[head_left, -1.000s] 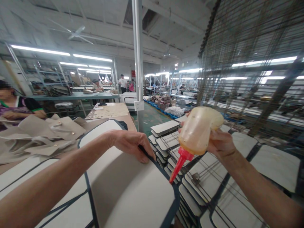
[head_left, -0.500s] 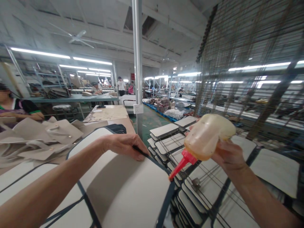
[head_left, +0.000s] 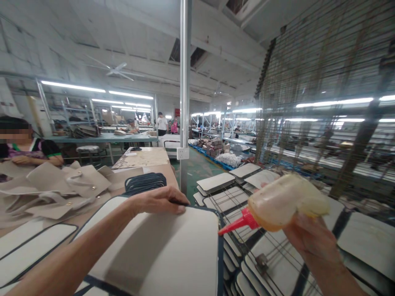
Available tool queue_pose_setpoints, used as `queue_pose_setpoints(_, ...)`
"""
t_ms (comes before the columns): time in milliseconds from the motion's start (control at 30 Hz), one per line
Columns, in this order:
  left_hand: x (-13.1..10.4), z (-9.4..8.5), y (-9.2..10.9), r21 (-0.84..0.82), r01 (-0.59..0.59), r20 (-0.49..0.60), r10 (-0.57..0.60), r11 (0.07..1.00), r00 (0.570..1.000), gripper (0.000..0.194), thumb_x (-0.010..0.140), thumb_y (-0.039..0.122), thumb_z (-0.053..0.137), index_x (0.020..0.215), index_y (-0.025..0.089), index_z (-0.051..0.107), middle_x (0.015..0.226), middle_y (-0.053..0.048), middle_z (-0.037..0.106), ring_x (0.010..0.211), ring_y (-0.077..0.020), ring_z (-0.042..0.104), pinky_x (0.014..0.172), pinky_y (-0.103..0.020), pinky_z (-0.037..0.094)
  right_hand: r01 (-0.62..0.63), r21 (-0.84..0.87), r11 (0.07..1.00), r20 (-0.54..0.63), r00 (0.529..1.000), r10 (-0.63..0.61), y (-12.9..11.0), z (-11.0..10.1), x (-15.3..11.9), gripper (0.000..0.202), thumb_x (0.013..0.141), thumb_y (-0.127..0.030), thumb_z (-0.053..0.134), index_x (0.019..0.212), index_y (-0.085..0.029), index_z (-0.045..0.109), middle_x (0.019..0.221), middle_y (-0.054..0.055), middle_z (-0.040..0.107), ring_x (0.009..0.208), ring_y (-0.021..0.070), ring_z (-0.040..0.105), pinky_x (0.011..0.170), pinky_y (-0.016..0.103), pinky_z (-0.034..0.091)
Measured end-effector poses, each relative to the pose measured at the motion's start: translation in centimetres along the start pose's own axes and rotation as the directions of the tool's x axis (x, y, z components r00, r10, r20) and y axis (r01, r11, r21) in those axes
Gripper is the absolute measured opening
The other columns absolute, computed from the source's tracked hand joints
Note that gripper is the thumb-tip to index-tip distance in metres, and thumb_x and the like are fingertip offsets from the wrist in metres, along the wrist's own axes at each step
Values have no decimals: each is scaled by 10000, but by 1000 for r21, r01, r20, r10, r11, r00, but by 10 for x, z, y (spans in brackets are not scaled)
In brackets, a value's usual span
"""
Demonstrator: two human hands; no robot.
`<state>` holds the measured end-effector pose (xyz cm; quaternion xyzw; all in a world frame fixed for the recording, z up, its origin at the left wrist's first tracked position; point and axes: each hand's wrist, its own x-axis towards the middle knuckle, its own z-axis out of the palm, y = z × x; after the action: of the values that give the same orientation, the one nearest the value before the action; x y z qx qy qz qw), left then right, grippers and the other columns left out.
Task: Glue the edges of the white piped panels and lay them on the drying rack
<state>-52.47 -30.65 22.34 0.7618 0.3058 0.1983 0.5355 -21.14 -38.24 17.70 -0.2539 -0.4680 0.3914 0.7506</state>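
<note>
My left hand (head_left: 163, 199) grips the far edge of a white panel (head_left: 173, 250) with a dark blue border, thumb on top and fingers hidden behind the edge. In my right hand (head_left: 308, 232) is a translucent squeeze bottle (head_left: 277, 201) holding yellowish fluid, tilted with its red nozzle (head_left: 237, 223) pointing left and down. The nozzle tip is at the panel's right border, near the far right corner. Small wet-looking spots show along that border.
Similar panels lie on a wire rack (head_left: 228, 201) at the right. Beige pieces (head_left: 68, 181) are heaped at the left, before a seated person (head_left: 27, 148). A coil of dark cord (head_left: 145, 183) and a metal post (head_left: 184, 98) stand beyond my left hand.
The nozzle tip has passed from the corner onto the right border. The panel has turned, and the bottle lies flatter and further right. The camera view has tilted upward.
</note>
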Motion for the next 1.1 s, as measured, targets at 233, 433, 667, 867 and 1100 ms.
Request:
queue_pose_setpoints(233,-12,-7,-7,84,66,-1,-66,994,998,252,746,383,650,846,166,729,760,-20,675,702,-172,579,643,-227,429,-37,54,998,-4,999,37,10,7,-4,589,598,-314,781,1158,-324,602,1092,97,668,1039,338,602,981,532,405)
queue_pose_setpoints(433,-26,-10,-20,-86,102,-19,-104,991,994,166,794,310,620,854,188,714,801,6,665,721,-124,576,639,-174,411,-132,70,989,-1,991,132,16,23,-6,504,622,-322,753,1110,-321,626,1117,100,655,1098,339,564,984,537,401)
queue_pose_setpoints(667,-44,-16,-28,-140,218,-140,-237,966,961,242,755,358,655,848,141,707,675,-9,637,554,-109,524,508,-179,372,-187,103,977,34,982,184,25,37,-7,503,629,-271,712,1121,-312,618,1109,102,656,1141,336,533,993,553,385)
queue_pose_setpoints(867,-54,-24,-40,-199,233,-185,-270,952,945,250,735,362,666,833,135,697,649,-8,626,494,-107,509,459,-185,358,-201,114,973,69,979,194,33,44,-6,542,618,-261,708,1147,-313,603,1136,97,645,1135,343,537,999,555,378)
queue_pose_setpoints(1100,-64,-32,-55,-261,230,-230,-292,938,929,228,739,333,664,856,140,695,741,-33,684,545,-112,557,495,-186,389,-224,122,967,75,974,216,41,47,-8,568,607,-276,744,1152,-322,589,1165,97,630,1131,354,538,983,561,385)
